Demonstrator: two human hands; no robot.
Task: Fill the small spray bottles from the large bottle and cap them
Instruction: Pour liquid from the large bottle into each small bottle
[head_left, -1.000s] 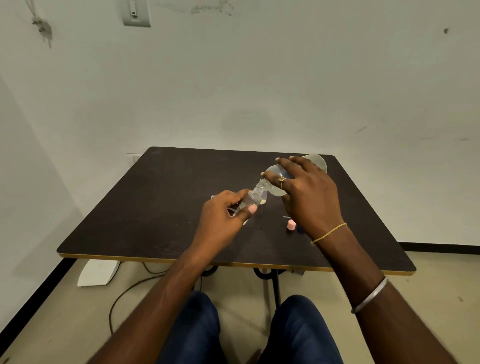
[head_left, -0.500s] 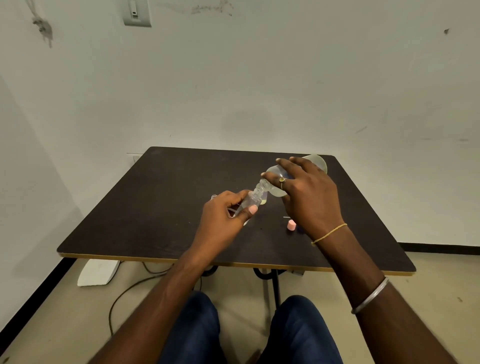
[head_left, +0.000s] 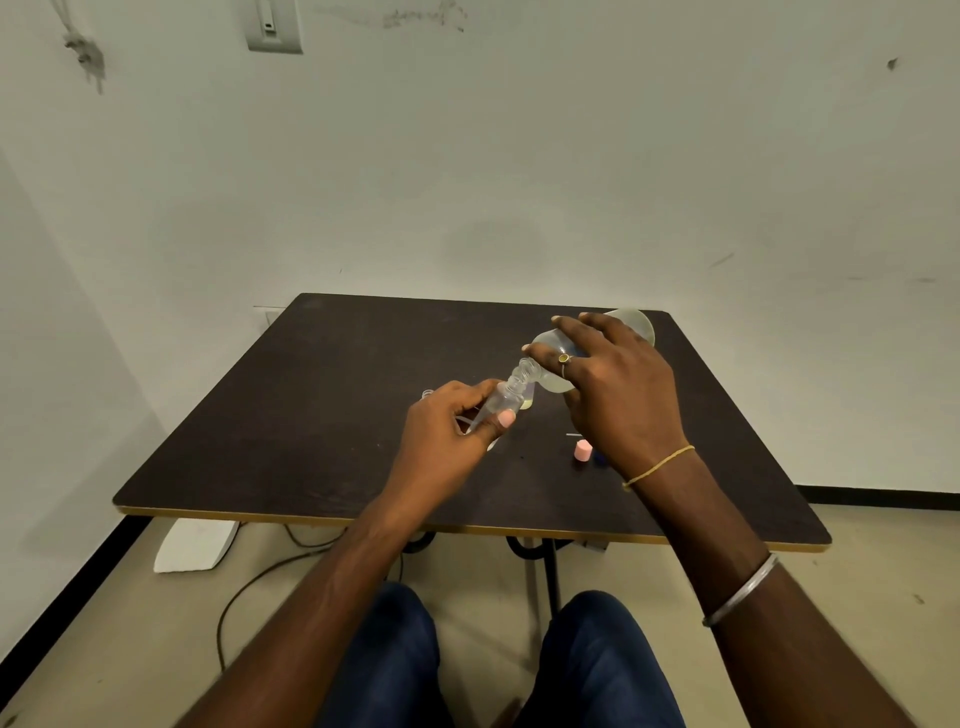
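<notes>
Pouring: large bottle (head_left: 636, 325) tipped onto small spray bottle (head_left: 501, 400), above the table (head_left: 311, 415).
The left hand (head_left: 452, 431) pinches the small spray bottle; the right hand (head_left: 618, 395) wraps curled fingers round the large bottle at its two o'clock, mouths touching. A pink cap (head_left: 583, 450) lies at four o'clock.

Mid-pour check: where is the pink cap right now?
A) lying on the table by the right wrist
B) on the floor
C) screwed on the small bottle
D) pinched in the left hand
A: the pink cap lies loose on the table beside the right hand; the left hand holds the uncapped small bottle.
</notes>
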